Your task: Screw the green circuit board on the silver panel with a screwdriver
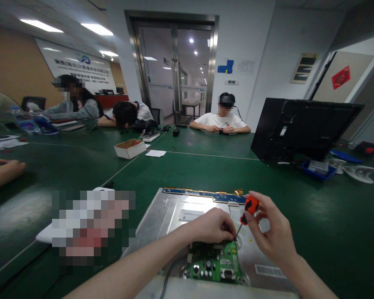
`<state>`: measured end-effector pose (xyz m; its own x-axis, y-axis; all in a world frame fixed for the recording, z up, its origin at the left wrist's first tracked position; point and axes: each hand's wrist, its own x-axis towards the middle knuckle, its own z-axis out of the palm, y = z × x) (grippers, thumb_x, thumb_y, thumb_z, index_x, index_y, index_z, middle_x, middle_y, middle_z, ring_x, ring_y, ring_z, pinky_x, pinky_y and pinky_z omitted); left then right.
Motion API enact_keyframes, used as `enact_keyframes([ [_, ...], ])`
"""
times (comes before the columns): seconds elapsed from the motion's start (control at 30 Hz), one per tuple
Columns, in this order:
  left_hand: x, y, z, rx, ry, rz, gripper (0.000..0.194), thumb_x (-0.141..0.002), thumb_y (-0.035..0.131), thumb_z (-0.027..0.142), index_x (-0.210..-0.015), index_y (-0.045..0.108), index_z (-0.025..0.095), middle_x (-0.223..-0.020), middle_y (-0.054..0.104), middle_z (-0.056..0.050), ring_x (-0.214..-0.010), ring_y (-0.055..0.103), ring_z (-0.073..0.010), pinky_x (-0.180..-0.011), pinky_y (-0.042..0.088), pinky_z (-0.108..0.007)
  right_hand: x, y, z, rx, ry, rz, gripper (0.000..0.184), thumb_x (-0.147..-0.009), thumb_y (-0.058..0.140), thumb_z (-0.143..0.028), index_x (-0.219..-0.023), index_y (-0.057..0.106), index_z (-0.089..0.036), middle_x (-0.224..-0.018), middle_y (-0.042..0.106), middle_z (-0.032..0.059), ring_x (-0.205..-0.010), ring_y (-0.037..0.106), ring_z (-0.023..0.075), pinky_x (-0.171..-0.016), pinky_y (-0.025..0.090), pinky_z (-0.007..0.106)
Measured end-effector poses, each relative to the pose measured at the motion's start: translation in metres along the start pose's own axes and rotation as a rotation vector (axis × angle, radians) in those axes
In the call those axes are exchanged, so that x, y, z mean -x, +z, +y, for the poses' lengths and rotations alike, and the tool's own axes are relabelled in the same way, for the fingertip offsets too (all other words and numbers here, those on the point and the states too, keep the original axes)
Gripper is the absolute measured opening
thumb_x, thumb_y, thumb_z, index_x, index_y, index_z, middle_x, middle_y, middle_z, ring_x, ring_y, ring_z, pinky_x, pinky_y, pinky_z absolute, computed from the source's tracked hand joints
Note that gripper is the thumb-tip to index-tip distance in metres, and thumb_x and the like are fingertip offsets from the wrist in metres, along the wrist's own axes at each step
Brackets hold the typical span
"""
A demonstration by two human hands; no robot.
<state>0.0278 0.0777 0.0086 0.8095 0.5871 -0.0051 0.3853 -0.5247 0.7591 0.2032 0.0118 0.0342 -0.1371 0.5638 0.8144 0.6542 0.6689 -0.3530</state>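
Observation:
A screwdriver (251, 206) with an orange and black handle is pinched in my right hand (272, 228). Its shaft slants down to the upper right corner of a green circuit board (213, 261). Beside the tip, my left hand (216, 226) has its fingers curled close together at the board's edge; whether they hold something small is hidden. The board lies on a silver metal panel (162, 226), which has a blue strip board (202, 194) along its far edge. A grey cable (166, 282) runs over the panel's near side.
A black monitor (305, 128) stands at the right, near a blue tray (318, 171). A white box (130, 149) sits farther left on the green table (205, 170). Several people are around the table; another person's hand (11, 168) rests at the left edge.

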Motion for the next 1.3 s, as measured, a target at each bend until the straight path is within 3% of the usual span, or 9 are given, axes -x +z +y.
enact_keyframes([
  [0.2,0.0007,-0.0004,0.0004,0.006,0.001,0.009,0.018,-0.074,0.069,0.004,-0.081,0.079,0.018,-0.074,0.072,0.001,-0.063,0.061,-0.0112,-0.061,0.044,-0.017,0.0026,-0.0007,0.0038,0.027,0.026,0.038,0.026,-0.094,0.060,-0.029,-0.116,0.049,-0.022,-0.090,0.065,0.0032,-0.059,0.064,0.0126,-0.048,0.056,0.023],
  [0.4,0.0001,0.0001,-0.0014,0.005,0.014,0.006,0.018,-0.073,0.069,0.002,-0.079,0.079,0.017,-0.070,0.070,0.002,-0.061,0.058,-0.0103,-0.059,0.041,-0.017,0.0018,0.0008,0.0046,0.043,-0.059,0.097,0.030,-0.092,0.062,-0.020,-0.120,0.053,-0.025,-0.105,0.059,0.0060,-0.067,0.064,0.0123,-0.053,0.058,0.026],
  [0.53,-0.0005,0.0000,-0.0023,-0.013,0.008,0.000,0.015,-0.074,0.070,0.006,-0.078,0.079,0.018,-0.068,0.069,0.002,-0.061,0.058,-0.0107,-0.058,0.040,-0.017,0.0006,0.0010,0.0013,0.028,-0.031,0.094,0.031,-0.092,0.061,-0.016,-0.121,0.057,-0.027,-0.105,0.058,0.0054,-0.064,0.061,0.0107,-0.051,0.056,0.025],
  [0.73,-0.0008,0.0000,-0.0025,-0.017,0.021,0.005,0.017,-0.073,0.070,0.004,-0.080,0.079,0.017,-0.072,0.071,0.001,-0.062,0.059,-0.0109,-0.059,0.041,-0.017,0.0004,-0.0004,-0.0022,-0.074,0.005,0.029,0.031,-0.094,0.052,-0.015,-0.124,0.052,-0.023,-0.106,0.065,0.0081,-0.063,0.064,0.0117,-0.050,0.055,0.023],
  [0.93,-0.0003,0.0001,-0.0025,-0.013,0.008,0.017,0.020,-0.072,0.072,0.002,-0.083,0.080,0.016,-0.075,0.073,-0.001,-0.065,0.062,-0.0121,-0.062,0.043,-0.018,0.0069,0.0026,0.0056,-0.140,0.015,0.122,0.025,-0.089,0.062,-0.018,-0.106,0.044,-0.024,-0.090,0.062,0.0028,-0.073,0.067,0.0161,-0.055,0.056,0.025],
  [1.13,-0.0003,0.0002,-0.0015,0.006,-0.015,-0.005,0.021,-0.071,0.072,0.000,-0.084,0.079,0.015,-0.072,0.072,0.000,-0.063,0.060,-0.0110,-0.060,0.043,-0.017,0.0081,0.0062,0.0032,-0.151,0.022,0.131,0.030,-0.093,0.057,-0.018,-0.117,0.040,-0.023,-0.091,0.063,0.0025,-0.061,0.064,0.0126,-0.053,0.056,0.026],
  [1.3,0.0001,-0.0005,-0.0012,-0.010,0.009,0.001,0.018,-0.073,0.071,0.003,-0.080,0.079,0.017,-0.071,0.070,0.002,-0.063,0.059,-0.0111,-0.061,0.043,-0.018,0.0041,0.0024,0.0009,-0.064,-0.031,0.078,0.028,-0.094,0.057,-0.016,-0.121,0.049,-0.023,-0.103,0.061,0.0069,-0.070,0.065,0.0128,-0.055,0.057,0.025],
])
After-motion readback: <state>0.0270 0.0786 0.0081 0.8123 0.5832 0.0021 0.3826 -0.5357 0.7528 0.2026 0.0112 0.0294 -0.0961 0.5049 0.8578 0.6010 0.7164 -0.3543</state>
